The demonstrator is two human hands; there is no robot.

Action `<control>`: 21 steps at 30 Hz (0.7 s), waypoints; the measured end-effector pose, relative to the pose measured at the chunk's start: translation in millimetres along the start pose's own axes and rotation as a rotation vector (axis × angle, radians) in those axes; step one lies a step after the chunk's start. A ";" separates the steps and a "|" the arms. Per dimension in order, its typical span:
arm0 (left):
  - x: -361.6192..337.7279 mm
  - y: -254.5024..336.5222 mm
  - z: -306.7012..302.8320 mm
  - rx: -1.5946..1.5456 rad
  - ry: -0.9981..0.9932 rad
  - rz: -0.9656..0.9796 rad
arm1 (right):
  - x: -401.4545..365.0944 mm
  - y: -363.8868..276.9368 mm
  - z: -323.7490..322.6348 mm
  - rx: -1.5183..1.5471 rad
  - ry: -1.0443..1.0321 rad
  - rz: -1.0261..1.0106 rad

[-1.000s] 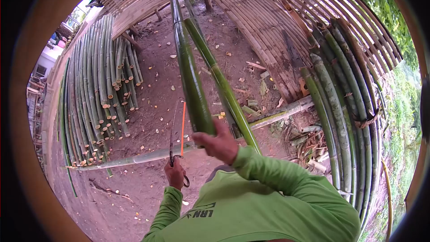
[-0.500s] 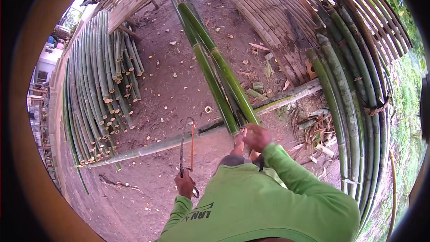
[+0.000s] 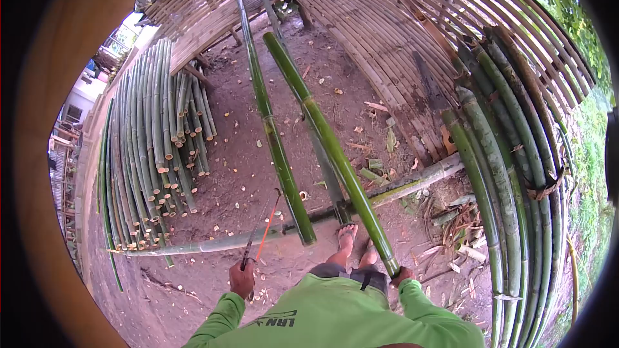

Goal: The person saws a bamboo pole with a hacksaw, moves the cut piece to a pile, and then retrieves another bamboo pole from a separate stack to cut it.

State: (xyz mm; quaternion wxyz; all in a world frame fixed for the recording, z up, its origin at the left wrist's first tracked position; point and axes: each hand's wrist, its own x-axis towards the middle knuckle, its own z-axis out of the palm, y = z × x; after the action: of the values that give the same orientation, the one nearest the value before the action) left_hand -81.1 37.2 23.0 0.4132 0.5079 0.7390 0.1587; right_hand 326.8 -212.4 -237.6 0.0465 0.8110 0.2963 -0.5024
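My left hand (image 3: 242, 279), at the lower left of my body, is closed around the handle of a hacksaw (image 3: 266, 229) with an orange blade and a dark frame, pointing up and away. On the other side, my right hand (image 3: 403, 275) grips the near end of a green bamboo pole (image 3: 335, 148), which slants away to the upper left. Apart from it, to its left, a second green bamboo pole (image 3: 278, 154) lies with its cut end near the crosswise log. Between them rests a duller pole (image 3: 327, 171), partly hidden. My bare feet (image 3: 347, 234) stand just behind the crosswise log.
A long bamboo log (image 3: 213, 245) lies crosswise on the dirt ground. Many cut poles (image 3: 145, 142) are stacked at the left. Thick bamboo (image 3: 490, 148) leans in a tied bundle at the right. A slatted bamboo platform (image 3: 367, 38) stands ahead, with offcuts (image 3: 464, 238) near the log's right end.
My right hand has moved right and down, now holding the right pole's near end. That pole has swung away from the left one. My left hand has shifted left with the hacksaw.
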 end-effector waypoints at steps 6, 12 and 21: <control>14.5 4.4 13.7 0.017 0.024 0.110 | 41.2 -227.5 -182.5 0.394 0.647 -0.358; 4.8 19.5 5.6 -0.084 0.018 0.198 | 12.5 -170.1 -162.2 0.460 0.712 -0.481; -6.8 20.3 -1.9 0.011 0.027 0.112 | 44.3 -17.9 -9.1 0.282 0.244 0.170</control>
State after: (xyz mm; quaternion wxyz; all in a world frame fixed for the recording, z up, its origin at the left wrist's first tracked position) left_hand -68.9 40.4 40.5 0.3909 0.5487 0.7156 0.1845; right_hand 338.7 -175.1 -266.5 -0.0616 0.8864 0.1568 -0.4311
